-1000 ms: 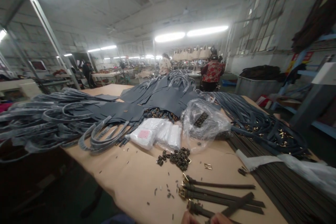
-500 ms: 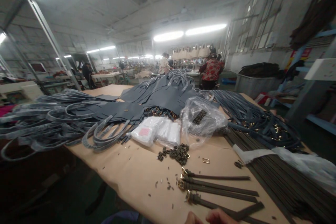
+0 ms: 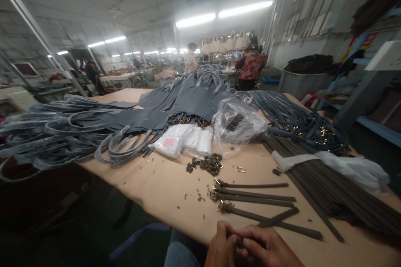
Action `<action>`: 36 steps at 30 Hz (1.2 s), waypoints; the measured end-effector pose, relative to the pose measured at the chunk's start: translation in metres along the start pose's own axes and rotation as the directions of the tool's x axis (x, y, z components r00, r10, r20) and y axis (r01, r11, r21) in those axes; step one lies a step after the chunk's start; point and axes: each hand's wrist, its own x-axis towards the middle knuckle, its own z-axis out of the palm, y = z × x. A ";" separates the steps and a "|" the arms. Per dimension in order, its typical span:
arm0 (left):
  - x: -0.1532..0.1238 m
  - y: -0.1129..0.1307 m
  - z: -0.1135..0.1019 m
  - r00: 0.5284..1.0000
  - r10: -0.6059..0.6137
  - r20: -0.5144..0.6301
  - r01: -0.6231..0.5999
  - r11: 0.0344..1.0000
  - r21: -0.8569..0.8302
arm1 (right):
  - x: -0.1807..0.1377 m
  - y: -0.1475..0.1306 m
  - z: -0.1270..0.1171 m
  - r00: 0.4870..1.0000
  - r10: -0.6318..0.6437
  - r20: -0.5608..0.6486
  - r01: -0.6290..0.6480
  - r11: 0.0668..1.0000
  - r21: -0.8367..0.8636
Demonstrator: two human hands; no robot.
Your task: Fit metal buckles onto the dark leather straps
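Note:
At the table's near edge my left hand (image 3: 221, 244) and my right hand (image 3: 267, 244) meet, fingertips pinched together. Between them shows a small dark bit of a dark olive strap (image 3: 280, 217), which runs out beyond my right hand and crosses another strap; most of the held part is hidden by my fingers. Just past my hands lie several finished-looking olive straps with gold buckles (image 3: 221, 205), side by side. Farther off are a heap of small dark olive loops (image 3: 208, 163) and a single gold rectangular ring (image 3: 241, 170). Tiny dark bits (image 3: 200, 196) are scattered to the left.
White plastic packets (image 3: 172, 142) and a clear plastic bag (image 3: 239, 123) stand mid-table. Grey-blue panels (image 3: 194, 100) and wrapped handles (image 3: 59, 133) pile behind and left. Long olive strips (image 3: 322, 183) and buckled blue straps (image 3: 307, 121) fill the right. People work in the background.
The view has tipped down, so the table sits higher in the picture. Both hands now show more fully, brought together at the fingertips. The straps on the table look unmoved.

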 end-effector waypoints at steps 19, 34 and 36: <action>-0.001 0.027 -0.007 0.982 0.030 0.186 -0.007 0.992 -0.124 | 0.003 0.012 0.002 0.978 -0.008 -0.207 -0.022 0.990 -0.143; 0.000 0.027 -0.010 0.989 -0.121 0.083 0.139 0.954 -0.267 | -0.007 -0.001 -0.011 0.997 0.005 -0.083 -0.019 0.986 -0.165; -0.002 0.028 -0.009 0.990 -0.108 0.091 0.128 0.957 -0.262 | -0.007 0.000 -0.011 0.997 0.018 -0.079 -0.029 0.990 -0.135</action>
